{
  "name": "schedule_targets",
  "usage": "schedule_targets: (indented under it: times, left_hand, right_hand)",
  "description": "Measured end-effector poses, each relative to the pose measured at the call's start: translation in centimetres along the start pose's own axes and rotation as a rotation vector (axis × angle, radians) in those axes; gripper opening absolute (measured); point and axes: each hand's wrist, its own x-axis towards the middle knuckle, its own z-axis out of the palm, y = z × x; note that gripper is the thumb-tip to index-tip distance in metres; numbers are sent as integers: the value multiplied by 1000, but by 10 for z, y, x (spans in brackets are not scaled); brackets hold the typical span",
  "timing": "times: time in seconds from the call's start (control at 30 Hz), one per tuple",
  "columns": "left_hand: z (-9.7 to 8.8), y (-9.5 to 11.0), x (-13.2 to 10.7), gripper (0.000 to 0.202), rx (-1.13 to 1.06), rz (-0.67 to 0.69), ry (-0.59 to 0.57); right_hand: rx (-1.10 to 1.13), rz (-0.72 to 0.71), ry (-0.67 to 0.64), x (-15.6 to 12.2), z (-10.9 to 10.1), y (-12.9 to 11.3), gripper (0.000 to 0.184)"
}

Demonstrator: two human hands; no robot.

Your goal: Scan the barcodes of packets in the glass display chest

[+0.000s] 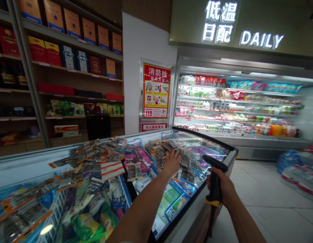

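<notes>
My left hand [171, 162] reaches out over the glass lid of a chest freezer [217, 143]. Its fingers lie on several small price tags or packets [185, 158] spread across the glass. My right hand [222, 187] is closed around the grip of a black handheld barcode scanner [214, 175] with a yellow band, held upright beside the freezer's right end. The scanner's head points left toward the tags.
More tags with orange strips [112, 168] cover the freezer's left half, frozen goods showing below. An open chiller with dairy goods [237, 108] stands behind. Wooden shelves of boxes [67, 57] line the left. Wrapped bottle packs [298, 168] sit on the tiled floor at right.
</notes>
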Motion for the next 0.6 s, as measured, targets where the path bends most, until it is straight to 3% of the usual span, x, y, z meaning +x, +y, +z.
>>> schedule_targets:
  times: [0.17,0.23,0.33,0.5,0.6]
  left_hand:
    - [5,10,-21,46,-102,162,20]
    - [0,8,-29,45,-135,123,35]
    - [-17,-13,-43,44,-130,-123,94]
    - [-51,-73,-82,43,-21,-542,177]
    - [-60,-97,-108,43,17,-738,198]
  right_hand:
    - [87,103,-37,-12,7,-10,17]
    - [82,100,-54,-16,11,-11,17]
    - [76,82,-81,-22,22,-8,16]
    - [35,132,-165,-28,48,7,19]
    - [24,135,-219,-31,62,18,20]
